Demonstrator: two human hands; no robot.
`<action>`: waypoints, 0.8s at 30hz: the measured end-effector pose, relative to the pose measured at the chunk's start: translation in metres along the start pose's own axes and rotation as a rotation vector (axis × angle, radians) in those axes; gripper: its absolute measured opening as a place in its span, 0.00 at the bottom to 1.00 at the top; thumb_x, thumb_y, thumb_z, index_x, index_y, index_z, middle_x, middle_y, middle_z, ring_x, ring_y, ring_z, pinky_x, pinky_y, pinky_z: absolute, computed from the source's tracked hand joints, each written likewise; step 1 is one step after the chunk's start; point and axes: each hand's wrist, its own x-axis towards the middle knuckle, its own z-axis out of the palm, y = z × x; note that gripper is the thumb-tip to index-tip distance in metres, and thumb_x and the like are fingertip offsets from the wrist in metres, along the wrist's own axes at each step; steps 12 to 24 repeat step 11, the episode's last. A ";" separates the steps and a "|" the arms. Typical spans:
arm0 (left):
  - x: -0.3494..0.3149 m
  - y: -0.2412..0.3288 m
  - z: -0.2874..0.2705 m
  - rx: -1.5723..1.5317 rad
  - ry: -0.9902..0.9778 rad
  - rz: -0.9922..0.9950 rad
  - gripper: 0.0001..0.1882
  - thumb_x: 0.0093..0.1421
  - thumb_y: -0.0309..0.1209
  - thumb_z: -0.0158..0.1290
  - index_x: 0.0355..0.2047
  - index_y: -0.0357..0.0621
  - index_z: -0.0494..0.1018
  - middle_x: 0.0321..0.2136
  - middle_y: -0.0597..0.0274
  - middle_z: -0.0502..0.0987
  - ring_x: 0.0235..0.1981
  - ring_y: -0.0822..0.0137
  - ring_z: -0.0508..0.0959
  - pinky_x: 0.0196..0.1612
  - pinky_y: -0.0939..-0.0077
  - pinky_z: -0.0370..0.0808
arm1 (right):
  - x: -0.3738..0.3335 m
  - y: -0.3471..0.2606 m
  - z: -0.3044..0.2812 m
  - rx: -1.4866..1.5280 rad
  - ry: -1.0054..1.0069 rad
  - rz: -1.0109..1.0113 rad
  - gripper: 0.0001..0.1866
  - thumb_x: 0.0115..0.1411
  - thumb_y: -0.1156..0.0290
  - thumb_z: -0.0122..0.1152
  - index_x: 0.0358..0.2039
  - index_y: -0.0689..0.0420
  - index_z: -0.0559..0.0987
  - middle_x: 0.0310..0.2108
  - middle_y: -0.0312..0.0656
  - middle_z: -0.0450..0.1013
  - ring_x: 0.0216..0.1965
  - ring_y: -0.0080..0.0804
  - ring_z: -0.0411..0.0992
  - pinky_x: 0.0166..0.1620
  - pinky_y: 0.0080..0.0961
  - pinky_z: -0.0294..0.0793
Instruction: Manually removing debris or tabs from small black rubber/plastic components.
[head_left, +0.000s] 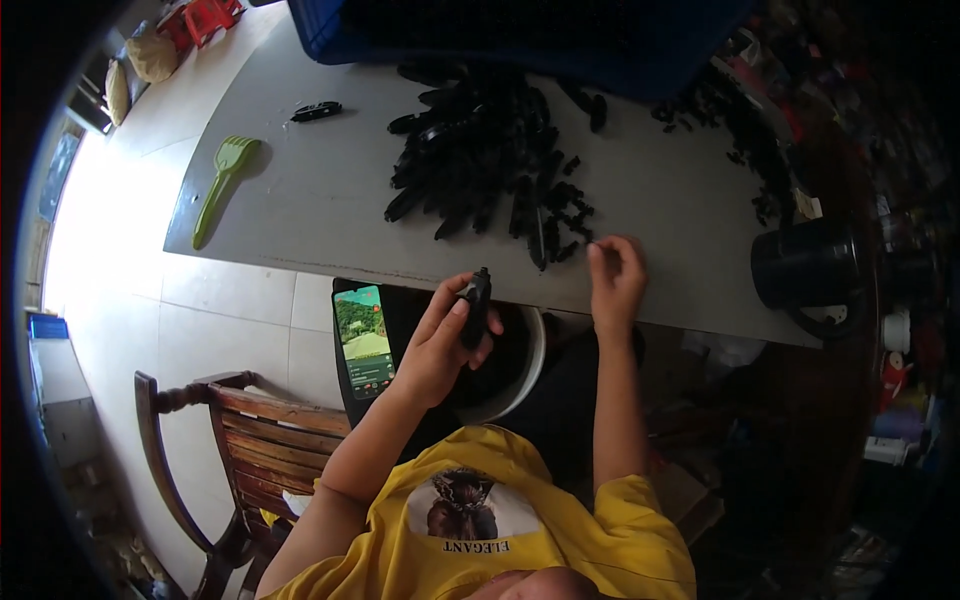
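My left hand [440, 335] is closed round a dark, elongated plastic piece [476, 308], held upright just off the table's near edge. My right hand [619, 283] hovers at that edge with its thumb and fingers curled together. Whatever lies between those fingertips, if anything, is too small to make out. Just beyond it are scattered small black parts [575, 212]. A large heap of long black plastic pieces [465, 150] covers the middle of the grey table [330, 190].
A blue bin [320, 35] stands at the far edge. Left lie a green hand rake [222, 185] and a lone black piece [317, 112]. A black mug [805, 265] and more small black parts [755, 150] are right. Below are a lit phone [362, 335] and wooden chair [270, 430].
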 end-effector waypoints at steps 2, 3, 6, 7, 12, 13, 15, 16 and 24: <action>-0.001 -0.003 -0.003 0.140 0.051 0.033 0.18 0.65 0.35 0.36 0.54 0.46 0.55 0.31 0.59 0.69 0.21 0.74 0.66 0.24 0.85 0.62 | -0.013 -0.016 0.000 0.107 -0.002 0.101 0.05 0.55 0.74 0.58 0.30 0.60 0.72 0.23 0.29 0.65 0.25 0.13 0.63 0.27 0.11 0.60; -0.002 -0.003 0.004 0.238 0.142 0.026 0.18 0.65 0.34 0.36 0.54 0.45 0.56 0.30 0.61 0.69 0.22 0.76 0.64 0.24 0.87 0.61 | -0.023 -0.027 -0.001 0.199 0.014 0.204 0.05 0.55 0.75 0.58 0.31 0.59 0.72 0.23 0.28 0.65 0.24 0.12 0.62 0.26 0.10 0.58; 0.001 -0.014 0.009 0.391 0.126 0.058 0.20 0.65 0.35 0.35 0.55 0.41 0.55 0.31 0.63 0.68 0.23 0.77 0.63 0.26 0.86 0.60 | -0.056 -0.062 -0.003 0.412 -0.171 0.422 0.04 0.54 0.77 0.57 0.31 0.59 0.72 0.23 0.28 0.65 0.22 0.11 0.59 0.24 0.09 0.55; 0.000 -0.022 0.005 0.414 0.111 0.126 0.21 0.65 0.34 0.36 0.56 0.41 0.54 0.31 0.64 0.68 0.23 0.78 0.62 0.28 0.86 0.61 | -0.065 -0.072 0.001 0.420 -0.242 0.464 0.05 0.53 0.79 0.55 0.32 0.60 0.72 0.22 0.29 0.65 0.19 0.11 0.58 0.23 0.07 0.54; -0.007 -0.032 0.002 0.673 0.063 0.227 0.26 0.65 0.36 0.36 0.60 0.41 0.48 0.46 0.57 0.63 0.34 0.75 0.65 0.39 0.86 0.63 | -0.093 -0.075 0.005 0.655 -0.354 0.791 0.07 0.53 0.78 0.55 0.34 0.62 0.72 0.23 0.32 0.69 0.19 0.11 0.61 0.21 0.08 0.58; -0.007 -0.032 0.002 0.673 0.063 0.227 0.26 0.65 0.36 0.36 0.60 0.41 0.48 0.46 0.57 0.63 0.34 0.75 0.65 0.39 0.86 0.63 | -0.093 -0.075 0.005 0.655 -0.354 0.791 0.07 0.53 0.78 0.55 0.34 0.62 0.72 0.23 0.32 0.69 0.19 0.11 0.61 0.21 0.08 0.58; -0.007 -0.032 0.002 0.673 0.063 0.227 0.26 0.65 0.36 0.36 0.60 0.41 0.48 0.46 0.57 0.63 0.34 0.75 0.65 0.39 0.86 0.63 | -0.093 -0.075 0.005 0.655 -0.354 0.791 0.07 0.53 0.78 0.55 0.34 0.62 0.72 0.23 0.32 0.69 0.19 0.11 0.61 0.21 0.08 0.58; -0.007 -0.032 0.002 0.673 0.063 0.227 0.26 0.65 0.36 0.36 0.60 0.41 0.48 0.46 0.57 0.63 0.34 0.75 0.65 0.39 0.86 0.63 | -0.093 -0.075 0.005 0.655 -0.354 0.791 0.07 0.53 0.78 0.55 0.34 0.62 0.72 0.23 0.32 0.69 0.19 0.11 0.61 0.21 0.08 0.58; -0.007 -0.032 0.002 0.673 0.063 0.227 0.26 0.65 0.36 0.36 0.60 0.41 0.48 0.46 0.57 0.63 0.34 0.75 0.65 0.39 0.86 0.63 | -0.093 -0.075 0.005 0.655 -0.354 0.791 0.07 0.53 0.78 0.55 0.34 0.62 0.72 0.23 0.32 0.69 0.19 0.11 0.61 0.21 0.08 0.58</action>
